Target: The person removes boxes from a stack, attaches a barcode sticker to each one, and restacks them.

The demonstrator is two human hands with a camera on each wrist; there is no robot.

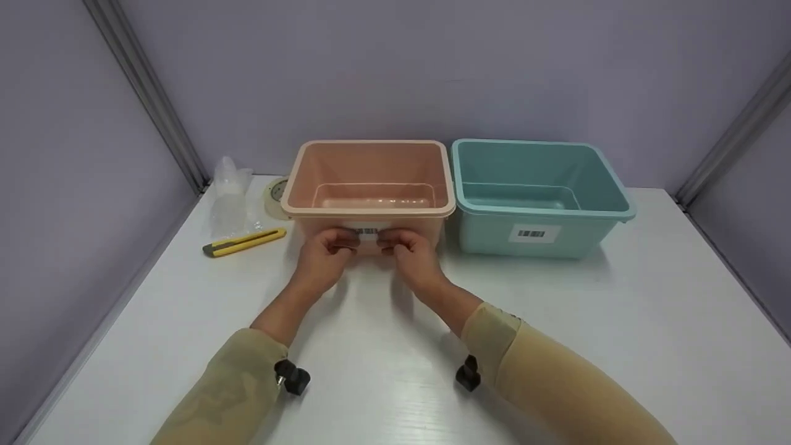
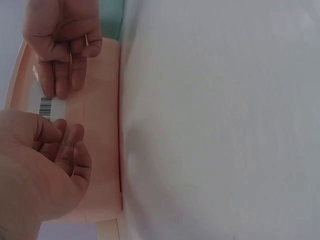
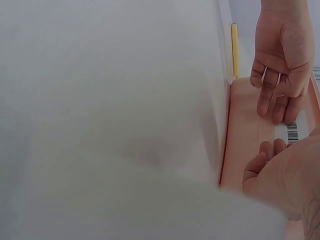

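1. Nearest the viewer, two forearms in tan sleeves reach forward over the white desk; a small black knob shows at each wrist.
2. The left hand and the right hand meet at the near wall of the pink bin, close together but with a small gap between them.
3. Between them sits a white barcode label, a small rectangle with black bars, lying flat on the bin's near wall just under the rim.
4. The left hand's fingers are curled, with the fingertips on the label's left end; the right hand's fingertips rest on its right end. Whether either hand pinches an edge or only presses cannot be told.
5. The left wrist view shows the label close up, bars at one end and blank white at the other, with the right hand's fingers laid on the blank part. The head view hides this behind the knuckles.
6. The right wrist view shows the left hand's fingers extended onto the pink wall beside the barcode, and a strip of the yellow knife beyond.
7. Left of the bin lie a yellow utility knife, a tape roll and clear plastic wrap.
8. To the right, just beside the pink bin, stands a teal bin bearing its own barcode label.
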